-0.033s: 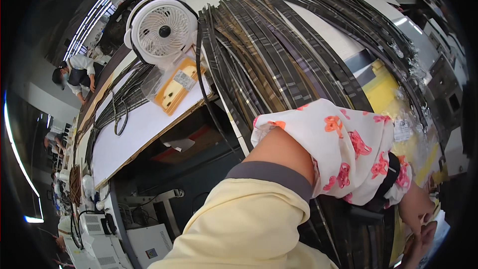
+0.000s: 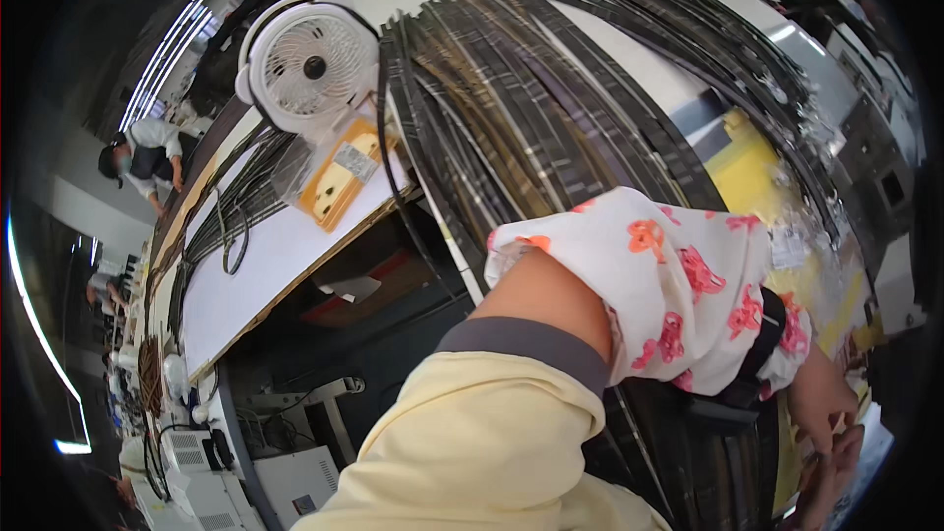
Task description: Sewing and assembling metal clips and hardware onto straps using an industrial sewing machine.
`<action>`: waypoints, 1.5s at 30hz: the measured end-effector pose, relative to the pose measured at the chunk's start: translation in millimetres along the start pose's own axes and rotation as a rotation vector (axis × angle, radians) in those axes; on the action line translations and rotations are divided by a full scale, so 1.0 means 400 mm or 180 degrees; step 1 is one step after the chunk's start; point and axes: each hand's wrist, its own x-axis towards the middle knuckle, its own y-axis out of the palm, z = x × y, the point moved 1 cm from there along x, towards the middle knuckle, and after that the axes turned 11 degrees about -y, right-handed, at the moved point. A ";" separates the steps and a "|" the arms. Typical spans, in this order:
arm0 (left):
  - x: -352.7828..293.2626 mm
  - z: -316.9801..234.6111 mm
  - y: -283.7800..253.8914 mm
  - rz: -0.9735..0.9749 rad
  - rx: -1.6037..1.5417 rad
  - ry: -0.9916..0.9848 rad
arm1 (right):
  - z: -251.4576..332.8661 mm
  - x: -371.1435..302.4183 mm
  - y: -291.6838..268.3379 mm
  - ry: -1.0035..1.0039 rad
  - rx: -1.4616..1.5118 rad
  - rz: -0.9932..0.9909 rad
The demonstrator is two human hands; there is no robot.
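Note:
My left arm, in a yellow sleeve and a white floral sleeve cover [image 2: 649,285], stretches across to the right. At its end my left hand [image 2: 822,395] bends downward, its fingers curled in a pinch. My right hand [image 2: 831,480] is just below at the lower right rim, fingers bent up against the left ones. What they hold between them is too small and dark to name. Beneath my left arm and beyond it lie many long dark strips [image 2: 531,108], black, brown and grey, side by side on the table. A pale sheet [image 2: 870,447] shows beside the hands.
A white fan [image 2: 313,67] stands at the far left of the strips, beside an orange-and-cream packet [image 2: 344,177]. Yellow material [image 2: 739,162] and clear plastic lie at the right. A white board [image 2: 246,285] ends above a dark gap. A co-worker [image 2: 147,157] bends over at the far left.
The whole view has shifted slightly, so the fan, strips and packet sit a little further left. My two hands remain together at the right rim, with only a slight shift of the fingers.

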 end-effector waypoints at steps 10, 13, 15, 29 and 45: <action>-0.054 -0.021 -0.050 -0.0202 0.0669 -0.1049 | 0.080 0.027 0.075 0.0165 -0.0029 0.0351; -0.045 -0.033 -0.046 -0.0625 0.1377 -0.1140 | 0.082 0.052 0.070 -0.1576 -0.1670 0.0699; -0.032 -0.033 -0.047 -0.0600 0.1443 -0.1233 | 0.076 0.064 0.078 -0.1504 -0.1740 0.0860; -0.072 -0.009 -0.119 -0.0815 0.1957 -0.0647 | -0.018 0.110 0.025 -0.0265 -0.1350 -0.0097; -0.044 -0.006 -0.088 -0.0557 0.3007 -0.0719 | -0.005 0.099 0.042 -0.0202 -0.1450 -0.0153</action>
